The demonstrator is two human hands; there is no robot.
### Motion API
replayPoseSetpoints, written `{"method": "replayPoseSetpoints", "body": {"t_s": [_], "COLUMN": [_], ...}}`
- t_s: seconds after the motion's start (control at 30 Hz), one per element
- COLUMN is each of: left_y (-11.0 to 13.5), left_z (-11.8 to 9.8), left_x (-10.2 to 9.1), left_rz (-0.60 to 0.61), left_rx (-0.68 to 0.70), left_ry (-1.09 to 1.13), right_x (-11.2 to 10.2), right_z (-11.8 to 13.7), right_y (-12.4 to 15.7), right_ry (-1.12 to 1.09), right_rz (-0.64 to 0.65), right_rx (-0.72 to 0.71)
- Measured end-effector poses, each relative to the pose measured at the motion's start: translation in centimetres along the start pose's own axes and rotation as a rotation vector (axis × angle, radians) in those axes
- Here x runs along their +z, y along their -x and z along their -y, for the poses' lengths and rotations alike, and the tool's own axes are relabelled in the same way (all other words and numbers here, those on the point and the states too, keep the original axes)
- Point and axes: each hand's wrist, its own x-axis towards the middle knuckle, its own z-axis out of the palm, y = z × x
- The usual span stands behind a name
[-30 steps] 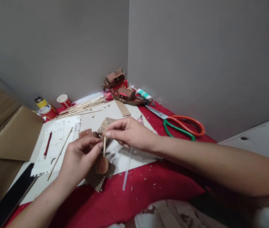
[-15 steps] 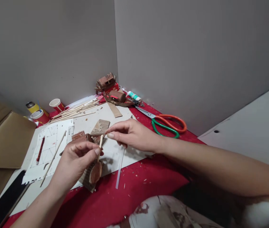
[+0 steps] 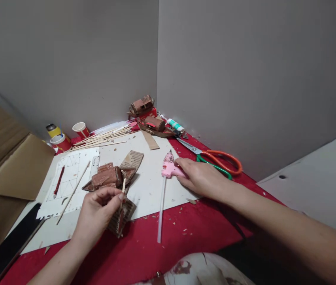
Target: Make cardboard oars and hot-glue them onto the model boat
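Observation:
My left hand [image 3: 97,213] pinches a thin wooden stick [image 3: 123,186] with a brown flat piece at its lower end, held over a scrap of corrugated cardboard [image 3: 123,217]. Just beyond it a small brown model boat [image 3: 105,177] lies on the white sheet [image 3: 153,182]. My right hand [image 3: 200,178] rests on the handle of a pink glue gun [image 3: 168,167], fingers curled over it. A clear glue stick [image 3: 160,209] trails from the gun toward me.
Scissors with orange and green handles [image 3: 215,158] lie on the red cloth at the right. More brown models [image 3: 144,113], a glue tube [image 3: 175,125], a bundle of sticks [image 3: 102,136] and paper cups [image 3: 80,128] sit by the wall. A cardboard box [image 3: 14,166] stands left.
My right hand let go of the stick's top and moved right onto the pink glue gun. My left hand lowered slightly, still holding the stick.

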Motion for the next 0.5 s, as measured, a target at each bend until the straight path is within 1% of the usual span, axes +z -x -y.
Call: {"method": "replayPoseSetpoints", "body": {"t_s": [0.07,0.1,0.13,0.2,0.23,0.27,0.3,0.37,0.4,0.5], "left_y": [0.0,0.0,0.0,0.0,0.0,0.1,0.0,0.0,0.0,-0.1], "left_z": [0.5,0.7,0.9,1.2,1.2,1.2,1.1,1.0,0.9,1.0], "left_x": [0.2,0.3,0.4,0.7,0.8,0.9,1.1,1.2,1.3,1.4], "left_rz": [0.000,0.002,0.002,-0.002,-0.006,-0.004,0.000,0.014,0.016,0.002], "left_rx": [0.004,0.003,0.003,0.013,0.022,0.031,0.041,0.069,0.090,0.186], "left_ry": [-0.003,-0.006,-0.009,-0.014,-0.017,-0.023,-0.034,-0.079,-0.113,-0.223], "right_x": [-0.4,-0.8,-1.2,-2.3,-2.8,-3.3,-3.6,-3.9,-3.8,-2.8], "right_z": [-0.5,-0.6,-0.8,-0.9,-0.8,-0.6,-0.3,0.6,1.2,3.0], "right_y": [0.1,0.3,0.5,0.9,1.2,1.5,1.8,2.3,2.6,3.5], "right_ry": [-0.053,-0.124,-0.240,-0.607,-0.802,-0.963,-1.059,-1.098,-1.066,-0.924], "right_rz": [-0.022,-0.048,-0.082,-0.188,-0.217,-0.217,-0.173,-0.043,-0.014,-0.043], "right_rx": [-0.003,-0.002,0.005,0.060,0.096,0.124,0.128,0.074,0.046,-0.110]}}
